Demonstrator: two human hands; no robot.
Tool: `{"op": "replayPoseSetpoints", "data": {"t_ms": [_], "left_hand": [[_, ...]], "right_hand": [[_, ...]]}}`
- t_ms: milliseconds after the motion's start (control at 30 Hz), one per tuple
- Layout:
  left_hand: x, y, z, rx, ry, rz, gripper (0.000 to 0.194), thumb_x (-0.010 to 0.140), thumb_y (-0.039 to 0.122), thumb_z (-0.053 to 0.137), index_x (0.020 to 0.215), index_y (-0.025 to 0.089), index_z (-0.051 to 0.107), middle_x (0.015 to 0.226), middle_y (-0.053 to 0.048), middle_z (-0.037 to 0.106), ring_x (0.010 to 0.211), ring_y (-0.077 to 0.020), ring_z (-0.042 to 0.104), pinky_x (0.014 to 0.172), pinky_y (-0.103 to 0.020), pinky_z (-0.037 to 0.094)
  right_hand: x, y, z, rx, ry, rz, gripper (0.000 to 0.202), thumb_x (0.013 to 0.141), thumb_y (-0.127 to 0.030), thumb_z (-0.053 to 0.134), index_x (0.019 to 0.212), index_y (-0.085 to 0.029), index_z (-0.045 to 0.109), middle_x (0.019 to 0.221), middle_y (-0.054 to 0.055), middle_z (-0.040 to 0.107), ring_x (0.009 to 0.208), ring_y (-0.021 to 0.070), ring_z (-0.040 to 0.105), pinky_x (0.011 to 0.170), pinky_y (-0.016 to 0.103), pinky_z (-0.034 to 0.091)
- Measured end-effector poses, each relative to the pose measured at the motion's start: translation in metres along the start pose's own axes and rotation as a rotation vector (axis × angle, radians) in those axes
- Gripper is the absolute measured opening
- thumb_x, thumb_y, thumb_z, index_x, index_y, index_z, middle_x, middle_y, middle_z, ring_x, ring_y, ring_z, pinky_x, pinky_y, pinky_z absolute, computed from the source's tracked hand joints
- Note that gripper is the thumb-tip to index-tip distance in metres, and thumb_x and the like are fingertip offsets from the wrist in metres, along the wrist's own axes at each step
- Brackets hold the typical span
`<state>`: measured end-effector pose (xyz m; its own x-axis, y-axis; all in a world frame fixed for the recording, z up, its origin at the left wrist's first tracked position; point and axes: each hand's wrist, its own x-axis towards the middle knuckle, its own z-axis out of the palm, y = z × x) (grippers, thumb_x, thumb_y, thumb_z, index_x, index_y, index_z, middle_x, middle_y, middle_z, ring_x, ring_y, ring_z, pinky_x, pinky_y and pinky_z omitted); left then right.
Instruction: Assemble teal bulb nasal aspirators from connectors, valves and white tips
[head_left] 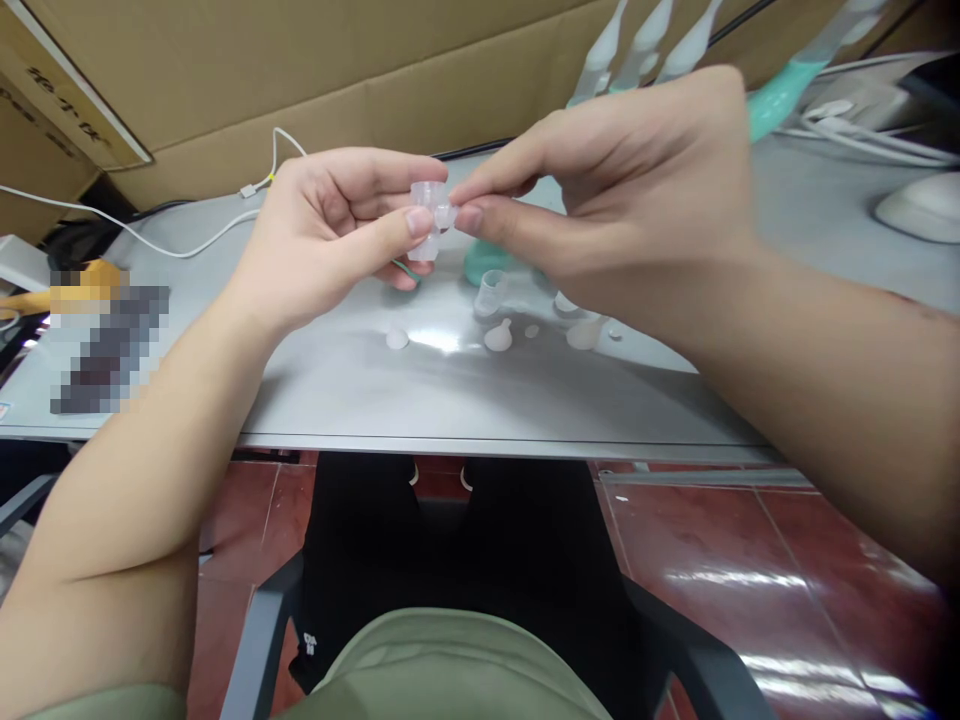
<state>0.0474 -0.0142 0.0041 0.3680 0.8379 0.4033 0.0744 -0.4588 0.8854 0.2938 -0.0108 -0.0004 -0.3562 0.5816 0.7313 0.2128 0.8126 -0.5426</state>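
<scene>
My left hand (322, 220) grips a small translucent plastic tube fitting (427, 190) between thumb and fingers, held upright above the table. The thumb and forefinger of my right hand (637, 180) pinch a small clear piece (444, 215) at the fitting's side. Whether that piece is separate or joined to the fitting, I cannot tell. Below the hands lie a clear plastic cup (492, 290), a white teardrop-shaped piece (498, 337), a white round piece (397, 339) and a green object (484, 262), partly hidden by my right hand.
Several white-tipped, green-based bulbs (600, 60) stand at the back, with another green piece (780, 100) beside them. A white mouse-shaped object (922, 208) is at the right. White cables (195, 245) cross the grey table (420, 405) at the left, near a yellow-handled object (105, 280).
</scene>
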Motion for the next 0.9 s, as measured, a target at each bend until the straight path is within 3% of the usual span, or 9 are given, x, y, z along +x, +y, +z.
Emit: {"op": "replayPoseSetpoints", "data": {"t_ms": [267, 467, 600, 733, 900], "left_hand": [[-0.0011, -0.0016, 0.0001, 0.021, 0.013, -0.019, 0.023, 0.098, 0.019, 0.092, 0.120, 0.024, 0.088, 0.102, -0.001, 0.085, 0.084, -0.0201, 0.085, 0.077, -0.036, 0.074], [-0.0056, 0.0022, 0.0056, -0.014, 0.015, -0.023, 0.027, 0.094, 0.040, 0.098, 0.117, 0.028, 0.091, 0.104, -0.003, 0.087, 0.084, -0.0250, 0.080, 0.083, -0.046, 0.072], [-0.0065, 0.0049, 0.0072, 0.001, 0.029, -0.033, 0.023, 0.092, 0.035, 0.097, 0.114, 0.028, 0.092, 0.099, -0.003, 0.086, 0.083, -0.0243, 0.079, 0.081, -0.046, 0.073], [-0.0064, 0.0021, 0.0030, 0.002, -0.004, -0.039, 0.031, 0.092, 0.042, 0.098, 0.119, 0.029, 0.090, 0.108, -0.002, 0.089, 0.088, -0.0254, 0.078, 0.081, -0.045, 0.075], [-0.0069, 0.0011, -0.0001, -0.002, -0.035, -0.060, 0.034, 0.092, 0.042, 0.100, 0.121, 0.027, 0.090, 0.105, -0.003, 0.088, 0.091, -0.0267, 0.079, 0.085, -0.047, 0.075]], "right_hand": [[0.0013, 0.0017, -0.0005, -0.011, -0.006, 0.007, 0.009, 0.099, -0.022, 0.079, 0.100, -0.019, 0.087, 0.091, -0.005, 0.079, 0.084, 0.0042, 0.067, 0.079, 0.021, 0.050], [0.0010, 0.0034, -0.0001, 0.032, -0.035, 0.037, 0.003, 0.096, -0.019, 0.083, 0.095, -0.017, 0.084, 0.090, -0.003, 0.078, 0.082, 0.0051, 0.067, 0.075, 0.021, 0.050], [0.0024, 0.0036, -0.0010, 0.049, -0.058, 0.057, 0.008, 0.096, -0.026, 0.087, 0.094, -0.019, 0.083, 0.092, -0.001, 0.079, 0.084, 0.0075, 0.068, 0.076, 0.023, 0.051], [0.0047, 0.0035, -0.0015, 0.089, -0.075, 0.089, 0.016, 0.091, -0.033, 0.094, 0.090, -0.022, 0.083, 0.090, 0.001, 0.079, 0.080, 0.0099, 0.066, 0.072, 0.026, 0.051], [0.0049, 0.0035, 0.0000, 0.164, -0.090, 0.100, 0.012, 0.088, -0.022, 0.094, 0.088, -0.019, 0.082, 0.088, 0.001, 0.077, 0.078, 0.0074, 0.064, 0.069, 0.023, 0.048]]}}
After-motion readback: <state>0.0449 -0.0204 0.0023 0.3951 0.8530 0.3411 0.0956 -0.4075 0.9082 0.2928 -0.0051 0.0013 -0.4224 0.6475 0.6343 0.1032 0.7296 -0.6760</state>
